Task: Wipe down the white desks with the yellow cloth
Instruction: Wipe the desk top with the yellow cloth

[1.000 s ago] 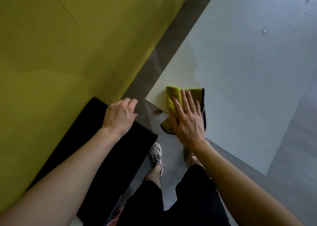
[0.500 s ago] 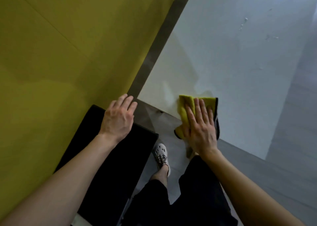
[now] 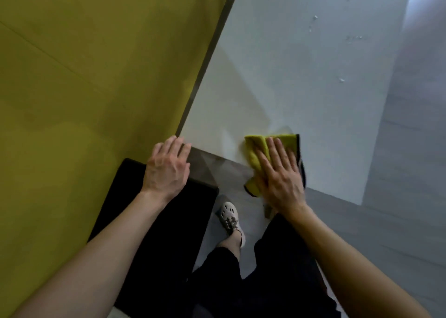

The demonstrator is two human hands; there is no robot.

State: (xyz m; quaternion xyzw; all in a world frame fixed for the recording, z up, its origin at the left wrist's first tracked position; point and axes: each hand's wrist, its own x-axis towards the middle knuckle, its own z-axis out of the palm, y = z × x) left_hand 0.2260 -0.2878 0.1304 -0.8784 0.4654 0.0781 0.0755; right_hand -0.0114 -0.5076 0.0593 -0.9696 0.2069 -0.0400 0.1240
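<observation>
Cloth (image 3: 272, 148) under right hand (image 3: 281, 177) on desk (image 3: 289, 76) edge

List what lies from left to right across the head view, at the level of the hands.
First the yellow panel → left hand → right hand, pressing flat on the yellow cloth → grey floor.
</observation>
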